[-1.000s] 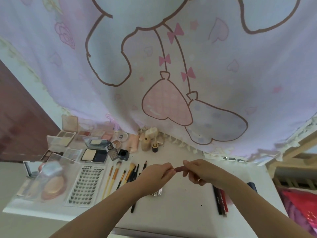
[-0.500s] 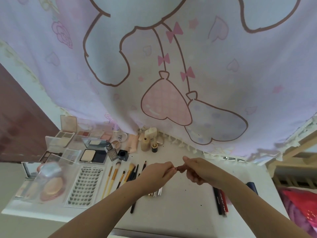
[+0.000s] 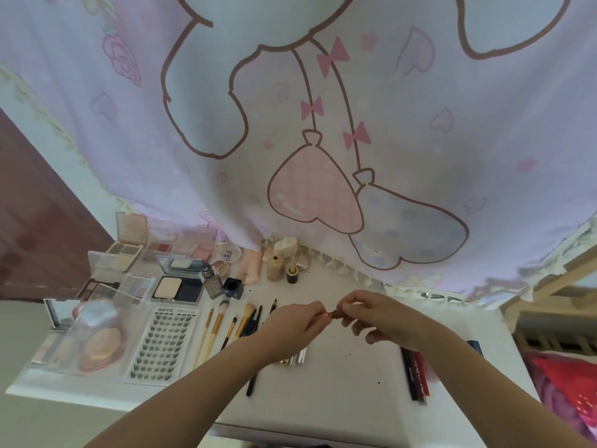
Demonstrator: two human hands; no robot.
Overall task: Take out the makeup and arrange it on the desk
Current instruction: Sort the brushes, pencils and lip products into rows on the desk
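Both hands meet above the bare middle of the desk (image 3: 339,383), pinching a small dark-red lipstick tube (image 3: 334,314) between them: the left hand (image 3: 295,328) grasps one end, the right hand (image 3: 374,316) the other. The tube looks light, rigid and smooth, so it could slip; fingertip holds at each end suit it, firm near the seam. Half a second ago more of the tube showed between the two grips; now they are nearly touching, as if closing its cap.
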